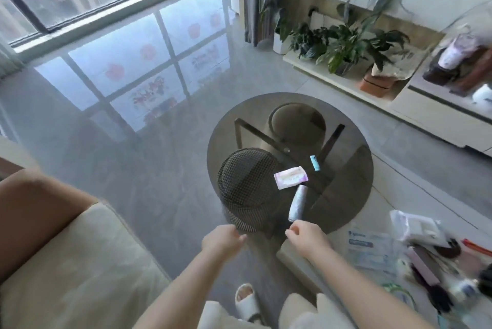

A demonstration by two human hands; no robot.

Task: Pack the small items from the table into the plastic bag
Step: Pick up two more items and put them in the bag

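Observation:
A round smoked-glass table (354, 142) carries a dark checked hat (247, 190), a pink-and-white packet (290, 177), a small blue lighter-shaped item (315, 163) and a pale tube (297, 203). My left hand (223, 240) hovers at the table's near edge, just below the hat's brim, fingers curled. My right hand (306, 236) sits right below the tube's lower end, fingers curled as well. The picture is blurred, and I cannot make out whether either hand holds anything. No plastic bag shows clearly.
A beige sofa arm (80, 262) lies at the left. At the lower right, a white surface (332, 264) holds packets, brushes and several other small things. Potted plants (346, 46) stand on a low cabinet behind the table. My slippered foot (246, 302) is on the glossy floor.

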